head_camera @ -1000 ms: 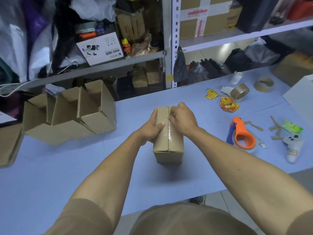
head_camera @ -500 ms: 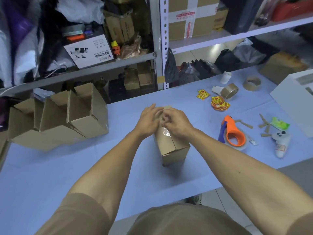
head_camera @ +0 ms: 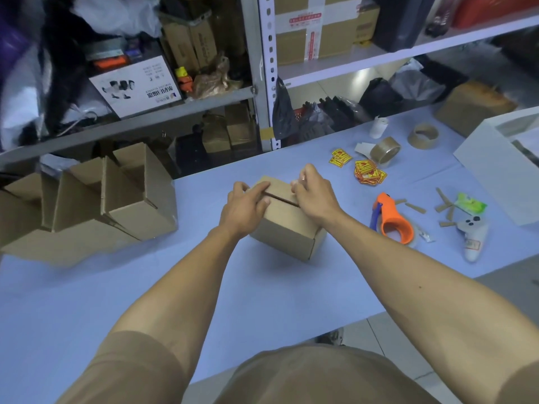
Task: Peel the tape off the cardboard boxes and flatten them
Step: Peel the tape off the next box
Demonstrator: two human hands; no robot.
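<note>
- My two forearms reach out from the near edge of the desk [head_camera: 87, 301] and meet over the small cardboard box [head_camera: 287, 228], which sits about mid-desk, a little nearer the far edge than the near one, turned corner-on to me.
- My left hand [head_camera: 243, 209] lies on the box's top, fingers laid flat across the left flap, pressing rather than clenched around anything, steadying it.
- My right hand [head_camera: 313, 193] is at the far right end of the top seam, fingertips [head_camera: 303, 177] pinched together on something pale and shiny; I take it for the tape end, though it is too small to be sure.
- The seam [head_camera: 280, 198] between the flaps shows as a dark open line with no tape visible along it, so I judge the peel of this top is nearly finished.
- Next, I think: pull that last bit clear, drop it aside, then open the flaps, turn the box to free its bottom and press it flat, holding the card down so it does not tear.
- To the right sit the orange tape dispenser [head_camera: 393, 221] and, farther back, a brown tape roll [head_camera: 385, 150].
- Along the left edge lies a row of open boxes [head_camera: 116, 199], not yet flat.
</note>
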